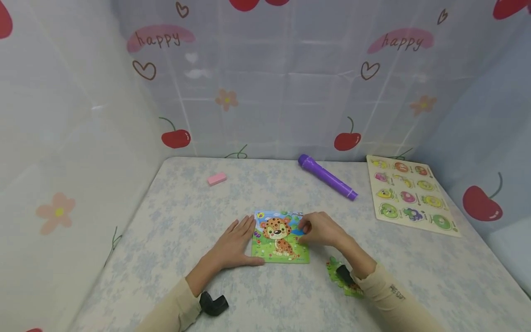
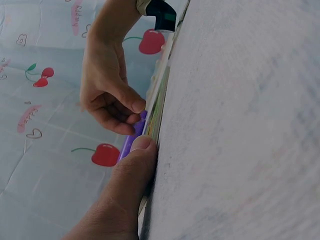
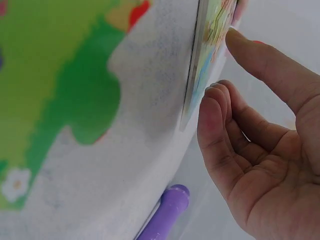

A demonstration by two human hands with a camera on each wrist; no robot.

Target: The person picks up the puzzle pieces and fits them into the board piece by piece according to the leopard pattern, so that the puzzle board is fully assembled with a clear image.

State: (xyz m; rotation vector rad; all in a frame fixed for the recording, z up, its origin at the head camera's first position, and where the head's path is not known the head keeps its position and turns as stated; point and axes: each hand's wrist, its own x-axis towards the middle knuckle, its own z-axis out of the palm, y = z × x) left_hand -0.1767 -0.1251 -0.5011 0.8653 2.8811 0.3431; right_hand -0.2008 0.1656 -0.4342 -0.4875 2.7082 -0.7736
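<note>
Both sides of the leopard board [image 1: 279, 249] are framed by my straight-fingered left hand [image 1: 233, 245] and right hand [image 1: 324, 229], thumb and fingertips apart; I judge this as aligning, with light pressing called for next.

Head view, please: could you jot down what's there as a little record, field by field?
Centre: leopard picture, flat on the table
Left fingers: at its left edge
Right fingers: loosely curled near its right edge; contact unclear
Below right wrist: green cutout, partly hidden
Far side: pink block, purple microphone
Right side: fruit board
</note>
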